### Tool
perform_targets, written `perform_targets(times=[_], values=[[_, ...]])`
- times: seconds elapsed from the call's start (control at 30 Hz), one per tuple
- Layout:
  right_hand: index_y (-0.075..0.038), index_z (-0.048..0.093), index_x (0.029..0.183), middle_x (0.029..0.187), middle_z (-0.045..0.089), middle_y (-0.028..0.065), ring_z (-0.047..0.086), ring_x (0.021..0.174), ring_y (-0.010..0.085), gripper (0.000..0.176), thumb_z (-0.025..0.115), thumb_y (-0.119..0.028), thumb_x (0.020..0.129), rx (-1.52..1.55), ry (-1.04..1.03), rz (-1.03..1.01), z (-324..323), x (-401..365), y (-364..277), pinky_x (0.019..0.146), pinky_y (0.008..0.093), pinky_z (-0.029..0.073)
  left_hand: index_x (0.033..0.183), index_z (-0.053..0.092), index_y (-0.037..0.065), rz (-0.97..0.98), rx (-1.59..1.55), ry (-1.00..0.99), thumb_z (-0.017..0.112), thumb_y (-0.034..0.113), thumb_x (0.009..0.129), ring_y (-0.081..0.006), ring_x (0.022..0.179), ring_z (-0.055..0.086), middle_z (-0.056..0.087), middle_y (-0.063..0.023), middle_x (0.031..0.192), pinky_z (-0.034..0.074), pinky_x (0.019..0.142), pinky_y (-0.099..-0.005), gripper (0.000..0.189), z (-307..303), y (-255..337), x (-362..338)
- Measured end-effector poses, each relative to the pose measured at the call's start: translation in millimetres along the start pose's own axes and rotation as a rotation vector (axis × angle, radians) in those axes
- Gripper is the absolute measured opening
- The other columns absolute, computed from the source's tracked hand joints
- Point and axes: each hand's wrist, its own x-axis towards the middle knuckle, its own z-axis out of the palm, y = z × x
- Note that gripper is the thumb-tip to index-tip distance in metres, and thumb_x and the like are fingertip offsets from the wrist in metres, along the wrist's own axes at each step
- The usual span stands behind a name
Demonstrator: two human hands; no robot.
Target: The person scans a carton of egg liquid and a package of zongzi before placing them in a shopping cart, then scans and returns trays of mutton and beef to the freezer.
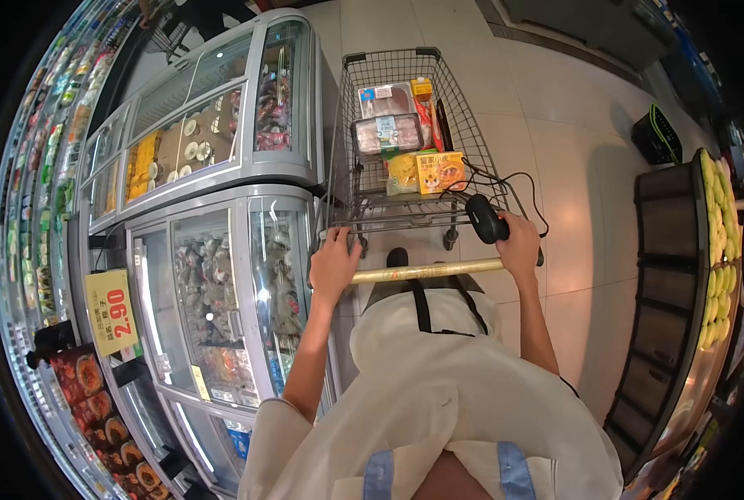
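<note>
A wire shopping cart (465, 92) stands in front of me, with a yellowish handle bar (426, 272) across its near side. My left hand (335, 258) is closed over the left end of the bar. At the right end, my right hand (519, 246) is closed around the bar, its fingers against a black rounded device (486, 218) with a cable (526, 177). In the cart lie two wrapped meat trays (386, 133), a yellow-orange box (441, 172), a clear and green food bag (402, 173), a small yellow carton (422, 88) and a red slim packet (426, 125).
Glass-topped freezers (214, 192) line the left side, close to the cart. A yellow price sign (111, 312) hangs there. On the right is a dark display stand (659, 333) with yellow-green fruit (718, 292); a black basket (657, 135) is beyond it. Tiled floor (572, 217) lies between.
</note>
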Motion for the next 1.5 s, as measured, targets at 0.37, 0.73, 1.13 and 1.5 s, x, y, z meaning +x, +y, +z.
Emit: perform_targets(times=[0.37, 0.73, 1.13, 1.5], values=[[-0.008, 0.070, 0.109, 0.096, 0.071, 0.0139, 0.065, 0.089, 0.0364, 0.042, 0.076, -0.003, 0.067, -0.018, 0.089, -0.013, 31.5, 146.3, 26.7, 0.082, 0.0440, 0.050, 0.130, 0.059, 0.006, 0.085, -0.083, -0.229, 0.059, 0.038, 0.094, -0.0409, 0.111, 0.062, 0.061, -0.0173, 0.127, 0.051, 0.095, -0.0485, 0.048, 24.9, 0.8, 163.7], [-0.008, 0.071, 0.105, 0.094, 0.071, 0.0135, 0.065, 0.088, 0.0341, 0.036, 0.075, -0.004, 0.069, 0.056, 0.078, -0.067, 32.0, 262.1, 54.9, 0.082, 0.0443, 0.048, 0.128, 0.061, 0.006, 0.031, -0.083, -0.193, 0.059, 0.037, 0.094, -0.0375, 0.114, 0.062, 0.061, -0.0156, 0.125, 0.050, 0.096, -0.0461, 0.046, 19.5, 40.2, 258.7], [-0.007, 0.070, 0.104, 0.094, 0.072, 0.0132, 0.065, 0.090, 0.0345, 0.034, 0.075, -0.005, 0.070, 0.031, 0.013, -0.121, 20.1, 382.4, 102.1, 0.083, 0.0439, 0.049, 0.127, 0.061, 0.004, -0.004, -0.150, -0.150, 0.061, 0.033, 0.095, -0.0360, 0.102, 0.065, 0.063, -0.0184, 0.119, 0.050, 0.092, -0.0448, 0.043, 44.9, 86.0, 342.0], [-0.007, 0.070, 0.107, 0.099, 0.071, 0.0133, 0.063, 0.094, 0.0350, 0.037, 0.076, -0.005, 0.071, 0.018, 0.048, -0.149, 40.4, 502.4, 147.1, 0.087, 0.0444, 0.049, 0.138, 0.050, 0.004, 0.079, -0.379, -0.328, 0.058, 0.007, 0.093, -0.0356, 0.101, 0.065, 0.059, -0.0214, 0.119, 0.053, 0.087, -0.0412, 0.046, 84.6, 103.5, 441.0]])
